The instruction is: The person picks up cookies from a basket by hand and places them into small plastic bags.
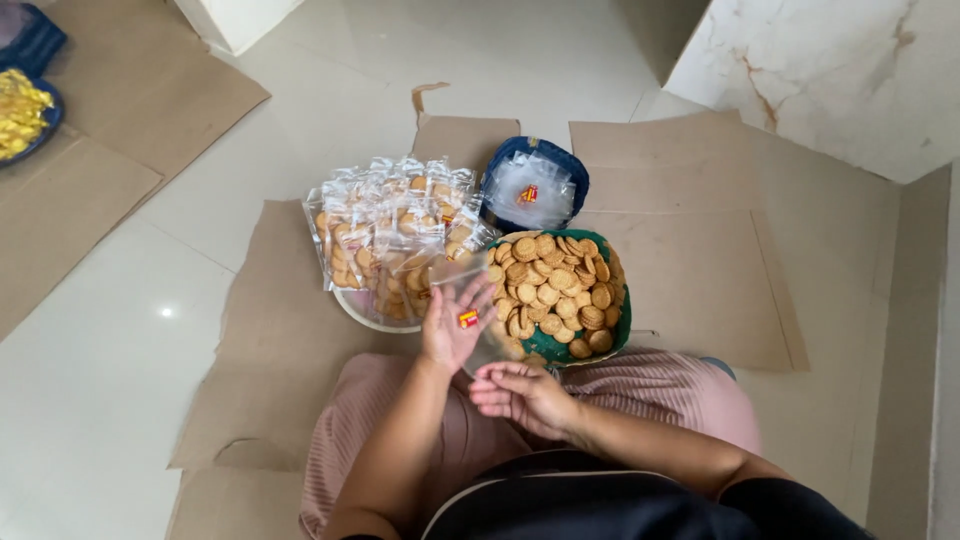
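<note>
My left hand (pixel 450 330) is raised with the palm up and holds a clear empty plastic bag (pixel 478 312) with a small red and yellow label. My right hand (pixel 520 395) rests just below it over my lap, fingers curled, touching the lower edge of the bag. Directly beyond my hands sits a green bowl (pixel 618 330) heaped with round golden biscuits (pixel 555 288). To its left a white bowl (pixel 360 315) holds several clear bags filled with biscuits (pixel 385 225). A blue bowl (pixel 575 170) behind holds a stack of empty clear bags (pixel 528 192).
Flattened brown cardboard (pixel 690 240) covers the white tiled floor (pixel 110 330) under the bowls. A dark blue tray with yellow snacks (pixel 20 110) lies at the far left. A marble wall (pixel 830 70) rises at the right, and a white box (pixel 235 18) stands at the top.
</note>
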